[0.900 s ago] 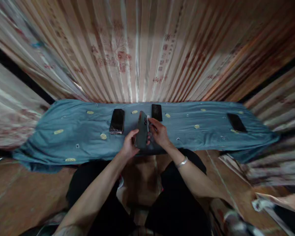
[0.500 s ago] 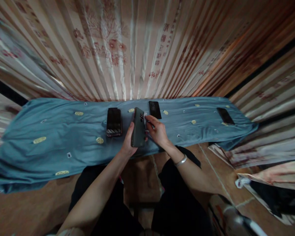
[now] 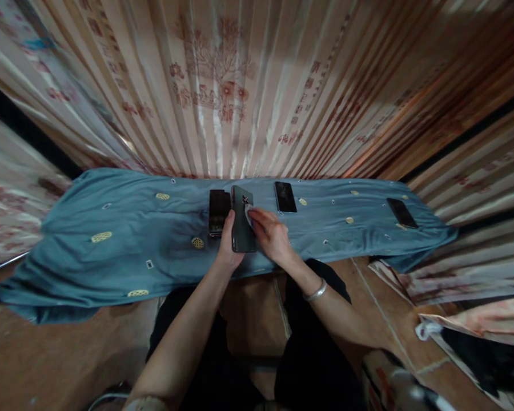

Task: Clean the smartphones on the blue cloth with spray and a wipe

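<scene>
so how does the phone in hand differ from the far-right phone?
The held phone is gripped by the left hand and raised off the cloth; the far-right phone lies flat on it, untouched. The held phone shows its grey back with camera lenses; the far-right phone shows a flat black face. The right hand presses a small pale thing on the held phone only. Both are dark slabs.

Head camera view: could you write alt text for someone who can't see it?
A left hand holds a dark phone, back up, while the right hand presses a small pale cloth to it, above a blue cloth-covered table with three more phones.
</scene>
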The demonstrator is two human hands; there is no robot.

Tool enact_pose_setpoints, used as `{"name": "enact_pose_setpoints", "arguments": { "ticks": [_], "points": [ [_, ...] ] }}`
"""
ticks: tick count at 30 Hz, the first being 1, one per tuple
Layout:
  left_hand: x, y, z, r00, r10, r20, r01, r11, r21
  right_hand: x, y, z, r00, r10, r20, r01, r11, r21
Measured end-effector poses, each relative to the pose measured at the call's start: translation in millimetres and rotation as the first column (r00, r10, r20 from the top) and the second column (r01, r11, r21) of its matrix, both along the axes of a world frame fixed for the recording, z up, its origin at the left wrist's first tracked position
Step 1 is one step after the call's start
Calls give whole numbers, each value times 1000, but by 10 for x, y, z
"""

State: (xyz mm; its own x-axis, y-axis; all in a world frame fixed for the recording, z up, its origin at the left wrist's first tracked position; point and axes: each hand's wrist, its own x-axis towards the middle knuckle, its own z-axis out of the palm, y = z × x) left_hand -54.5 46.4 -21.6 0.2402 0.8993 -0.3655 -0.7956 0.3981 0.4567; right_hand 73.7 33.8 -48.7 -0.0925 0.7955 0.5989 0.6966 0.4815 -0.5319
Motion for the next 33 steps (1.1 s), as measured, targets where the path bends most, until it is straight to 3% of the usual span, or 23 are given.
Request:
{"name": "enact_pose_setpoints", "arguments": {
  "ticks": [7, 20, 28, 33],
  "points": [
    [45, 33, -59, 999, -35, 9, 36, 997, -72, 38, -269, -24, 996, 75, 44, -77, 996, 37],
    [340, -21, -2, 999, 14, 41, -11, 997, -78, 237, 122, 27, 999, 53, 10, -54, 996, 77],
    [363, 99, -138, 1000, 22, -1, -22, 997, -78, 212, -18, -16, 991, 133, 2, -133, 989, 61],
    [501, 92, -165, 999, 26, -30, -28, 996, -84, 343, -6, -45, 994, 104, -20, -101, 990, 98]
  ]
}}
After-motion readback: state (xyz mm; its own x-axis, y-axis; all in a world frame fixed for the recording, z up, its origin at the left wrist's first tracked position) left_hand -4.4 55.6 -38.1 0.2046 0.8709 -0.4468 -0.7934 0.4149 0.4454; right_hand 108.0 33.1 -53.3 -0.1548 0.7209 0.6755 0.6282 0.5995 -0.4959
